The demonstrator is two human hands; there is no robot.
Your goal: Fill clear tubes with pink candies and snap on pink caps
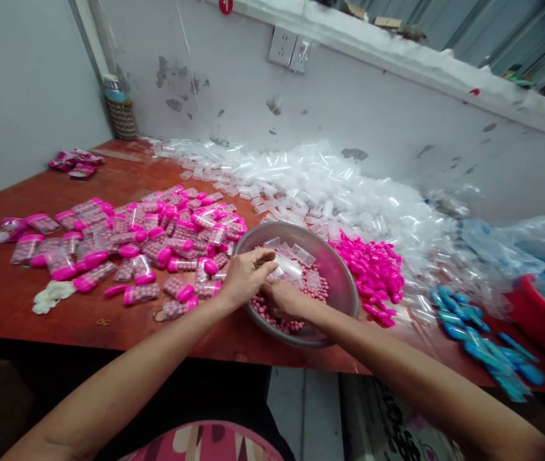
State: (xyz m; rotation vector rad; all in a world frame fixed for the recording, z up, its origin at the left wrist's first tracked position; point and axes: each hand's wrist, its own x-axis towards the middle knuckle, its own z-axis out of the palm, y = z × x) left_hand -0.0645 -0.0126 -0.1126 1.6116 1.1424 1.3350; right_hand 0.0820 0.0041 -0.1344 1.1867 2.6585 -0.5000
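With both wrists angled inward over the metal bowl (344, 291), your left hand (248, 274) and right hand (284, 299) meet above pink beads (317, 291); their grip cannot be determined. Filled containers (142, 292) lie left of them.

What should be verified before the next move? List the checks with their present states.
1. Left hand and right hand both at the bowl: ok.
2. Pink beads left in the bowl: ok.
3. Clear containers in the bowl: ok.
4. Pink caps apart from the blue pieces: ok.
5. Filled containers well away from the bowl's rim: not ok, some lie close by it.
6. Grip of the right fingers: cannot tell, their tips are hidden.
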